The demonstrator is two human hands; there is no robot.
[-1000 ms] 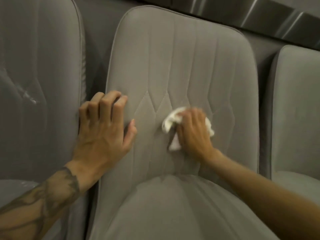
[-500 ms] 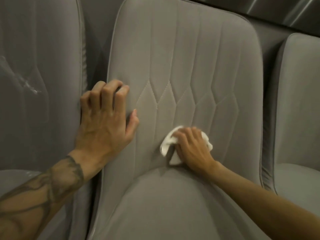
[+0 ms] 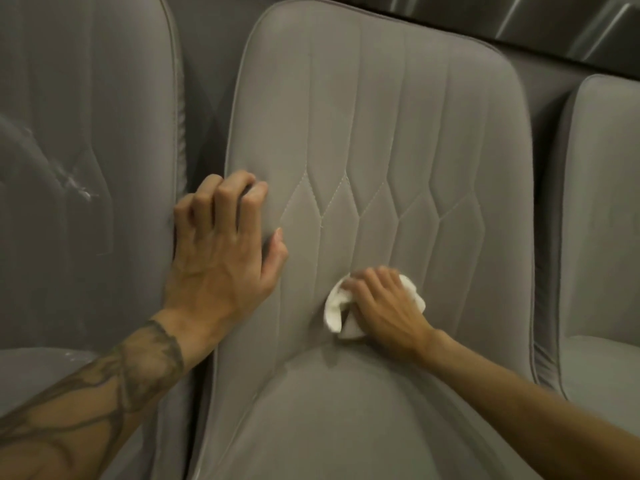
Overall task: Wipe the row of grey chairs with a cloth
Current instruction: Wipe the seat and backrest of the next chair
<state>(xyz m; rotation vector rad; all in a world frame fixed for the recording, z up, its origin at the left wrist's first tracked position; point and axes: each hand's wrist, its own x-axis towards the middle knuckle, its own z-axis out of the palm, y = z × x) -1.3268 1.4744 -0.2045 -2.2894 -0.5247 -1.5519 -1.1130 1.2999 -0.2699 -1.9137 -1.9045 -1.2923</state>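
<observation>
Looking down from the head view, the left hand (image 3: 221, 251) sits on the near-left edge of the middle chair (image 3: 381, 116)'s backrest. Its four fingers are bent at the knuckles and hooked over the piped edge, and the thumb lies flat on the front of the fabric, so it grips the chair's side. Its forearm runs in from the lower left and carries a dark tattoo (image 3: 114, 386) that wraps round the wrist. The right hand (image 3: 388, 306) reaches in from the lower right, arm nearly straight and palm down. It is low on the same backrest, just above the crease where the back meets the seat. Its fingers are curled over a crumpled white cloth (image 3: 334, 306), holding it and pressing it against the grey fabric just below the diamond stitching. The cloth bulges out on both sides of the hand, more on the left, and the fingertips look a little blurred. I count three grey chairs in the row. The left chair (image 3: 86, 116) shows a pale shiny streak (image 3: 74, 183) across its back. The right chair (image 3: 602, 202) is only partly in view. There is one cloth and two hands. A brushed metal strip (image 3: 554, 32) runs along the far top right behind the chairs.
</observation>
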